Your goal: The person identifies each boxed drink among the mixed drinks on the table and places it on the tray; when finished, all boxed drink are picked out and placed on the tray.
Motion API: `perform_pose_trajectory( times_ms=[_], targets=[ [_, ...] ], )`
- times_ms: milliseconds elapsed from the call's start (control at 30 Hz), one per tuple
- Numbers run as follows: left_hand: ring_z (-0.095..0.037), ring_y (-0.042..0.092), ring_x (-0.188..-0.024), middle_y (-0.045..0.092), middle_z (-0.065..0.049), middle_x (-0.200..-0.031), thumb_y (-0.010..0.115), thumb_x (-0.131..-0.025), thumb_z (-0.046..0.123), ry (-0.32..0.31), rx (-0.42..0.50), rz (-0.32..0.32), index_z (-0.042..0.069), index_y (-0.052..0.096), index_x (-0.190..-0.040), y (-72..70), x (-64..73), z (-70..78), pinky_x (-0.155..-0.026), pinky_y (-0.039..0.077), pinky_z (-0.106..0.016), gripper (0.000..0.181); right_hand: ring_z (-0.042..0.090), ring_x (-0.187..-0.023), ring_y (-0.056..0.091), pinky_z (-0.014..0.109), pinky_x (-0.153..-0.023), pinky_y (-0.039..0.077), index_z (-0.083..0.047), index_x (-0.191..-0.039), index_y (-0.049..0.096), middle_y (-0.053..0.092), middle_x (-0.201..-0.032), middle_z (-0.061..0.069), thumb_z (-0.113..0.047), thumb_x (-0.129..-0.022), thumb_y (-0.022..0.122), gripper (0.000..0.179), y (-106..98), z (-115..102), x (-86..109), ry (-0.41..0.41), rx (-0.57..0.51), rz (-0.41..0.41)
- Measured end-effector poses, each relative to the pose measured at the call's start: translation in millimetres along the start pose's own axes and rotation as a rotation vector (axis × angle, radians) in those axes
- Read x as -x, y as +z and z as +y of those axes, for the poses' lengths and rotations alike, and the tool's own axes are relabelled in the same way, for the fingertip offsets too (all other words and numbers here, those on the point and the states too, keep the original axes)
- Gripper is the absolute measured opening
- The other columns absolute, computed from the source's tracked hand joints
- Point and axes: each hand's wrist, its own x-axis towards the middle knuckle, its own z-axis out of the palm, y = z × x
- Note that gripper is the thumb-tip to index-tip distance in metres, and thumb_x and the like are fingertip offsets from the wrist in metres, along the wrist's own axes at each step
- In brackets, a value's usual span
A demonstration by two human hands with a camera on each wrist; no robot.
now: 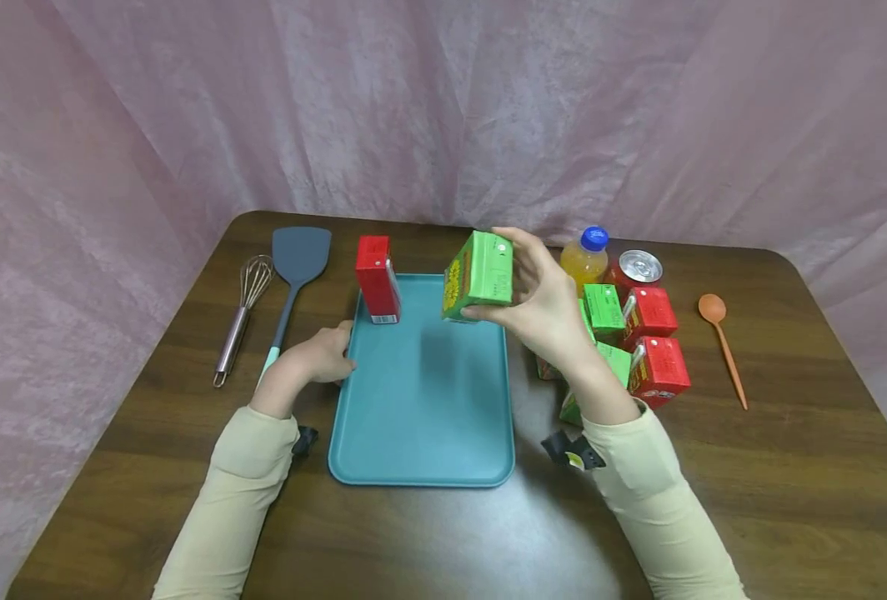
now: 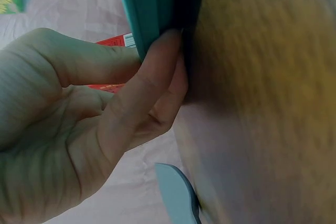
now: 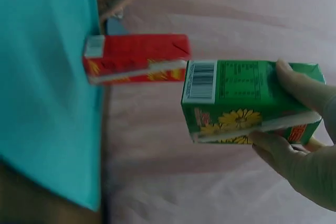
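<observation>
My right hand (image 1: pixel 547 310) grips a green drink carton (image 1: pixel 481 271) with yellow flowers printed on it, held in the air over the blue-green tray (image 1: pixel 421 425). In the right wrist view the thumb and fingers wrap the far end of this green carton (image 3: pixel 236 100). A red drink carton (image 1: pixel 378 279) stands upright on the tray's back left corner. On the tray's left rim, my left hand (image 1: pixel 319 354) pinches the edge. The left wrist view shows the thumb above the tray rim (image 2: pixel 142 14) and fingertips curled beneath it.
Right of the tray stand several green cartons (image 1: pixel 604 310), red cartons (image 1: pixel 659 367), an orange drink bottle (image 1: pixel 584 262) with a blue cap and a can (image 1: pixel 640 267). An orange spoon (image 1: pixel 724 350) lies farther right. A whisk (image 1: pixel 241 317) and grey spatula (image 1: pixel 301 254) lie left.
</observation>
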Motion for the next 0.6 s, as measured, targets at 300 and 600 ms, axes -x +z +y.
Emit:
perform_pose_trajectory(
  times_ms=[300,600],
  targets=[
    [-0.020,0.060,-0.069,0.060,-0.022,-0.100,0.049,-0.090,0.001,-0.011,-0.013,-0.001,-0.014,0.005,-0.143,-1.8,1.4,1.1,-0.065,0.048,-0.031,0.070,0.016,-0.124,0.049,0.041,-0.090,0.047,-0.021,-0.135,0.046,0.051,-0.135,0.000,-0.003,-0.062,0.084,0.084,42,44,-27.2,0.144,0.112,0.024],
    [-0.021,0.058,-0.071,0.059,-0.019,-0.094,0.050,-0.089,0.001,-0.007,-0.005,0.004,-0.015,0.006,-0.143,-1.0,0.8,0.7,-0.066,0.047,-0.031,0.071,0.025,-0.124,0.049,0.039,-0.093,0.046,-0.014,-0.135,0.046,0.052,-0.133,0.009,-0.005,-0.064,0.083,0.081,54,73,-47.2,0.215,0.205,-0.109]
  ],
)
